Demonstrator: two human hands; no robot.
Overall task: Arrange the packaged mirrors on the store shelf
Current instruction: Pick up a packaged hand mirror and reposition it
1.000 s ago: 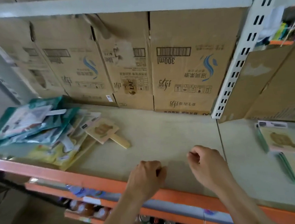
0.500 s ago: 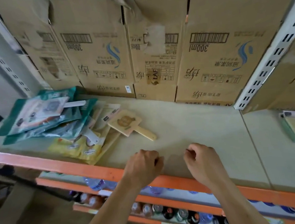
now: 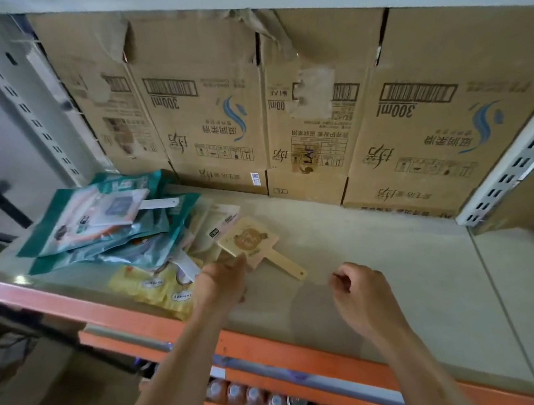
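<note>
1. A beige store shelf (image 3: 392, 249) is seen from above, with cardboard cartons (image 3: 210, 126) stood along its back.
2. A paddle-shaped packaged mirror (image 3: 249, 240) is laid flat on the shelf. It sits at the right edge of a loose heap of teal and yellow packets (image 3: 106, 223) and partly overlaps it.
3. Its long axis is set diagonally. The square head is turned up and left toward the heap, and the handle is pointed down and right toward the shelf front.
4. The left hand (image 3: 222, 282) is held just in front of the mirror's head, with fingers stretched out and nothing gripped. Its fingertips are placed at the head's near edge, but blur prevents contact from being confirmed.
5. The right hand (image 3: 362, 294) is held over bare shelf, to the right of the handle tip and apart from it. Its fingers are curled in and nothing is held.
6. The left hand is judged the nearer, with the mirror lying straight beyond its fingertips. The handle end is left free for the right hand.
</note>
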